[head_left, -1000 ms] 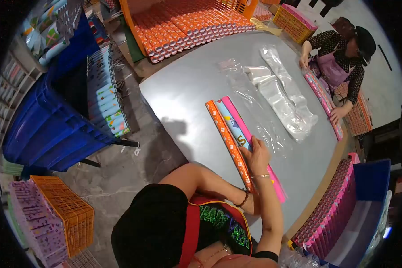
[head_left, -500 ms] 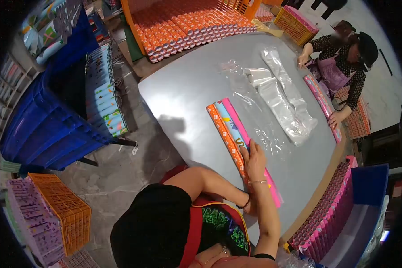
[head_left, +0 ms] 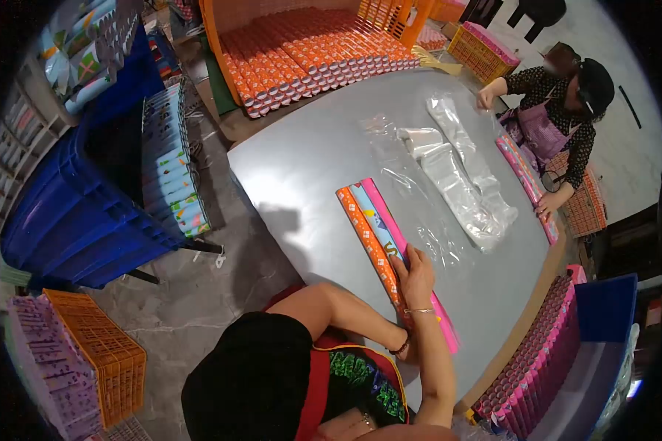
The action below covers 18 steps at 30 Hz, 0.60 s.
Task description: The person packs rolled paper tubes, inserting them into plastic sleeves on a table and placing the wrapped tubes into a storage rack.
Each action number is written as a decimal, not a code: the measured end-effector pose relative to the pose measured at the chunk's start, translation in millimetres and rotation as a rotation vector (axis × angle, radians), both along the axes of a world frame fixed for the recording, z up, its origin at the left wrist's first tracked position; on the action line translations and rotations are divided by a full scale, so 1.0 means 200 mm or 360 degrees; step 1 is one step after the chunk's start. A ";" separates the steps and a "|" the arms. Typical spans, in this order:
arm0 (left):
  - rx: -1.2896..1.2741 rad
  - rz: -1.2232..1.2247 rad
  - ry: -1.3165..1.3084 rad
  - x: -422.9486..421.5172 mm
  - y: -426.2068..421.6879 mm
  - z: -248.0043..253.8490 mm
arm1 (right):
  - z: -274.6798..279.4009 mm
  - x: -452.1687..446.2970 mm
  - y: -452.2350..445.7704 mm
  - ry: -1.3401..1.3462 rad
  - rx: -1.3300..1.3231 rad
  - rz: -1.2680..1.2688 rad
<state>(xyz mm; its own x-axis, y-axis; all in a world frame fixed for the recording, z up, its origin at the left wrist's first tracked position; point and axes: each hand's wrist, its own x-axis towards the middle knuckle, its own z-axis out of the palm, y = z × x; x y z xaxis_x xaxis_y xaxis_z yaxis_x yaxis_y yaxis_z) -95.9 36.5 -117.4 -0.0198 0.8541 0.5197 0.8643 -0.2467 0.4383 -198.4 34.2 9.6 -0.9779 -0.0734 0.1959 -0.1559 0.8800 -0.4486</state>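
Three long wrapped rolls lie side by side on the grey table: an orange patterned roll [head_left: 368,239], a light blue printed roll [head_left: 374,217] and a pink roll [head_left: 384,209]. My right hand [head_left: 417,278] is closed over the blue and pink rolls near their middle, thumb on the blue one. My left hand [head_left: 410,354] is at the near end of the rolls, mostly hidden behind my right forearm, so its fingers do not show. Clear plastic sleeves [head_left: 452,169] lie to the right of the rolls.
Across the grey table [head_left: 309,158], a co-worker [head_left: 552,117] handles a pink patterned roll [head_left: 526,180]. An orange crate [head_left: 412,26] of orange rolls stands behind. A blue bin [head_left: 88,198] is left; a blue box [head_left: 603,312] beside pink rolls [head_left: 529,349] is right.
The view has shifted slightly, so the table sits a little lower. My hands stay at the rolls. The co-worker's hand at the far end of the patterned roll has moved away from it.
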 end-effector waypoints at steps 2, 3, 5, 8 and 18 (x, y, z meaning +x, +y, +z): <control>0.0024 0.0017 0.0011 0.00 -0.01 -0.02 | 0.01 0.00 0.00 -0.0077 -0.0044 0.0007; 0.0034 0.0023 0.0013 0.00 0.02 -0.03 | 0.01 0.01 0.00 -0.0076 -0.0045 0.0004; 0.0053 0.0037 0.0017 -0.01 -0.01 -0.05 | 0.00 0.01 0.00 -0.0032 -0.0021 0.0028; 0.0084 0.0061 0.0016 0.00 0.00 -0.09 | 0.01 0.02 0.00 -0.0080 -0.0065 0.0095; 0.0190 0.0097 -0.0007 0.05 0.01 -0.17 | -0.04 0.06 -0.04 0.0027 0.0235 0.0178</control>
<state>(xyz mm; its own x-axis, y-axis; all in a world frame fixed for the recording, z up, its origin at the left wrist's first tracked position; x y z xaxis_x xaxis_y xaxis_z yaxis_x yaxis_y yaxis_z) -85.0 39.0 -151.3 -0.0723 0.7833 0.6174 0.8773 -0.2445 0.4129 -186.2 25.6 1.1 -0.9587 -0.2106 0.1914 -0.2629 0.9130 -0.3119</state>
